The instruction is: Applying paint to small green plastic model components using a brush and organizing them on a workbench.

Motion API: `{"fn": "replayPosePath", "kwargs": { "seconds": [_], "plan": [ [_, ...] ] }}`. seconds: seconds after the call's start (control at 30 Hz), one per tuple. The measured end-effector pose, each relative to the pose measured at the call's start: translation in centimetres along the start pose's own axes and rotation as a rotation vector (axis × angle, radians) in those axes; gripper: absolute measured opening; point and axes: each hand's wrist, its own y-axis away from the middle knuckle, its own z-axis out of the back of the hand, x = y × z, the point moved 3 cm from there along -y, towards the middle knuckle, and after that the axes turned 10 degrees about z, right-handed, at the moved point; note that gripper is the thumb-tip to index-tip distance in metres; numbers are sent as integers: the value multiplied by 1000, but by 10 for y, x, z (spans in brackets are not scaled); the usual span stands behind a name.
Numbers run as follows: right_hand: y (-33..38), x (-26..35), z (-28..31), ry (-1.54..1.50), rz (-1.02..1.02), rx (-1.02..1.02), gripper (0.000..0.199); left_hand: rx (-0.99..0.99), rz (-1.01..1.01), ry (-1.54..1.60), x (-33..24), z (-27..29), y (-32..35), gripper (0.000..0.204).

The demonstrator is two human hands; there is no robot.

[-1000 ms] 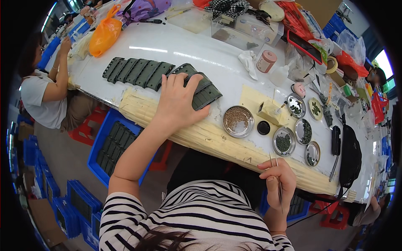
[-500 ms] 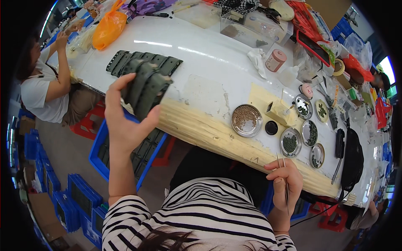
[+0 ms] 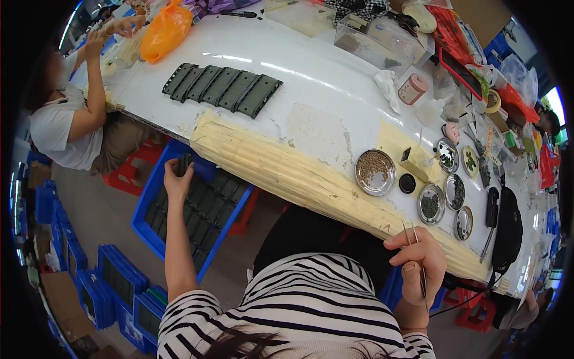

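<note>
My left hand (image 3: 177, 182) reaches over the far end of a blue crate (image 3: 145, 232) to the left of the table. Its fingers and thumb grip a dark green curved plate (image 3: 184, 163), seen mostly edge-on; whether it is one plate or more I cannot tell. Rows of similar dark green plates (image 3: 206, 206) lie in the crate. On the white table a row of overlapping green plates (image 3: 224, 88) lies beyond the crate. My right hand (image 3: 418, 263) pinches metal tweezers (image 3: 424, 283) in front of the table edge, tips pointing up and slightly apart.
Yellow padding (image 3: 287, 176) lines the table's near edge. At right are a round tin of brown granules (image 3: 375, 172), a tin of green bits (image 3: 431, 203), a yellow block (image 3: 420, 164) and a black cap (image 3: 407, 183). A co-worker (image 3: 72, 119) sits at far left.
My left hand has moved from above the table down to the crate, carrying green plates. The row on the table is now uncovered. My right hand still holds the tweezers; the view has shifted slightly.
</note>
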Motion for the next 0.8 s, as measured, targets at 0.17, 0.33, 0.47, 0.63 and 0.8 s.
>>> {"fn": "replayPosePath", "kwargs": {
  "seconds": [0.17,0.33,0.47,0.63,0.8],
  "plan": [
    [-23,23,-31,-429,-167,-192,4,-61,-584,-394,63,-95,-73,55],
    [-79,81,-50,-1103,-278,32,11,-256,-1138,-421,60,-144,-78,54],
    [-99,87,-66,-1290,-107,249,12,-40,-984,-514,50,-155,-80,53],
    [-101,85,-68,-1345,-73,332,13,32,-918,-558,70,-137,-75,52],
    [-98,84,-59,-1350,-43,305,16,65,-978,-539,47,-149,-78,51]
  ]
}}
